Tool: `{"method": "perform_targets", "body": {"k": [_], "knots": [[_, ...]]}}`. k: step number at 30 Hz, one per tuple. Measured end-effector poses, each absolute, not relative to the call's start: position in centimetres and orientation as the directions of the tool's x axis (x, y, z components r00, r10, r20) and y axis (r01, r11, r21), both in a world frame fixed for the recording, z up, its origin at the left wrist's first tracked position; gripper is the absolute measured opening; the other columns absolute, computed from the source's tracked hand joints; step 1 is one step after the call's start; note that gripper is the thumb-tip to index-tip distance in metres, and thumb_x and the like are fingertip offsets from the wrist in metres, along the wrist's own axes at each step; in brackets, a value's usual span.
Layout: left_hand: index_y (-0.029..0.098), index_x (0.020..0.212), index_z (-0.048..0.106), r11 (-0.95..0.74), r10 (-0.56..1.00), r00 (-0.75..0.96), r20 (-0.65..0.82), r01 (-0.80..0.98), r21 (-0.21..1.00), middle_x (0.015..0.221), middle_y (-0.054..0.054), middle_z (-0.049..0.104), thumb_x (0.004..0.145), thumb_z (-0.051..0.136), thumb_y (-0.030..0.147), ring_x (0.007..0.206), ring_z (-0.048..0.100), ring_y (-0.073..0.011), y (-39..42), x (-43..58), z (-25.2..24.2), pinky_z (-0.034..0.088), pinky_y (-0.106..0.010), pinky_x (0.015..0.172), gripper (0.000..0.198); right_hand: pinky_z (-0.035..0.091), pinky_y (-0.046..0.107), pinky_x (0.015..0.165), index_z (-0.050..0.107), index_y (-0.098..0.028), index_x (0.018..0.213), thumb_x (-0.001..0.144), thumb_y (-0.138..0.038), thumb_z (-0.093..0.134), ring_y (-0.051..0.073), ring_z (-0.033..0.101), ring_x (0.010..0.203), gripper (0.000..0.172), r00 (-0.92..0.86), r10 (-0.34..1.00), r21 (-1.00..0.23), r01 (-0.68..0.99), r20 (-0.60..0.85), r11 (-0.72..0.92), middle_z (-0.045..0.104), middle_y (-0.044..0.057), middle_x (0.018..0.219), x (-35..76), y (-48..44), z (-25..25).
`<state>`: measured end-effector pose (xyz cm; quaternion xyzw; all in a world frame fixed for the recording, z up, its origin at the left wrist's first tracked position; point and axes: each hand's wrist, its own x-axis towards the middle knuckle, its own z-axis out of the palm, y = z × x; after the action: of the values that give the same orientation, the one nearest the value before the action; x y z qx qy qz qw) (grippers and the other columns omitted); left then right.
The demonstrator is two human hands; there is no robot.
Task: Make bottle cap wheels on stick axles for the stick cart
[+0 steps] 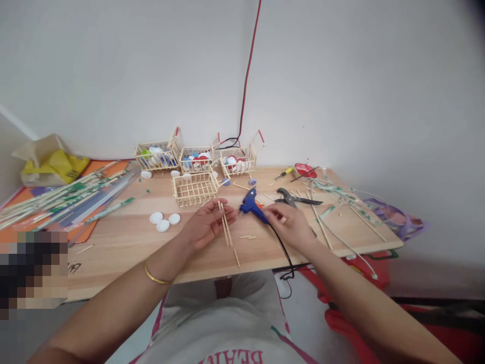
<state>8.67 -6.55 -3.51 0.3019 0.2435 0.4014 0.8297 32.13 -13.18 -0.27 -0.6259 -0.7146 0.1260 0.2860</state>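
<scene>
My left hand [208, 222] pinches a pair of thin wooden sticks [225, 225] over the front middle of the table. To its right, my right hand [293, 225] has curled fingers at the handle end of a blue hot glue gun [250, 203], whose nozzle points toward the left hand. Part of the right hand's grip is hidden. Behind my left hand stands a small cart basket [195, 189] made of wooden sticks. Short stick pieces [248, 237] lie between the hands, and another stick [237, 258] lies near the table's front edge.
Three stick carts [157, 155] holding coloured caps line the back. White caps [162, 225] lie left of my left hand. Pliers [299, 198], a yellow-handled tool [284, 173] and a red dish [306, 171] are at right. Bundled sticks [76, 194] cover the left; the gun's black cord [282, 245] hangs over the front edge.
</scene>
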Motion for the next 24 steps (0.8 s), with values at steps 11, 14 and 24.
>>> {"method": "perform_targets", "body": {"k": [11,14,24], "knots": [[0.020,0.102,0.060,0.245,0.870,0.492,0.012,-0.454,0.857,0.090,-0.002,0.070,0.075,0.070,0.021,0.088,0.068,-0.0169,-6.6,8.2,-3.4,0.052,-0.031,0.084,0.029,0.030,0.021,0.053,0.060,-0.016,0.067,0.082,-0.016,0.056,0.009,0.048,0.055,0.016,-0.353,0.927,-0.696,0.635,0.125,0.336,0.056,-0.003,0.059,24.2,-11.2,-3.0],[0.021,0.108,0.061,0.097,0.856,0.510,0.088,-0.325,0.941,0.095,-0.004,0.071,0.079,0.066,0.025,0.092,0.067,-0.0190,-6.5,8.1,-3.6,0.051,-0.033,0.084,0.030,0.028,0.021,0.051,0.057,-0.015,0.062,0.080,-0.013,0.057,0.009,0.046,0.052,0.017,-0.357,0.914,-0.677,0.625,0.193,0.387,0.053,-0.003,0.056,24.0,-10.5,-3.9],[0.021,0.110,0.061,0.093,0.811,0.582,0.058,-0.226,0.970,0.099,-0.007,0.072,0.078,0.065,0.024,0.093,0.066,-0.0201,-6.8,8.3,-3.7,0.050,-0.032,0.083,0.033,0.040,0.024,0.062,0.060,-0.017,0.074,0.085,-0.020,0.053,0.016,0.059,0.072,0.013,-0.406,0.865,-0.683,0.544,0.294,0.487,0.065,0.006,0.082,24.2,-10.4,-5.9]]}}
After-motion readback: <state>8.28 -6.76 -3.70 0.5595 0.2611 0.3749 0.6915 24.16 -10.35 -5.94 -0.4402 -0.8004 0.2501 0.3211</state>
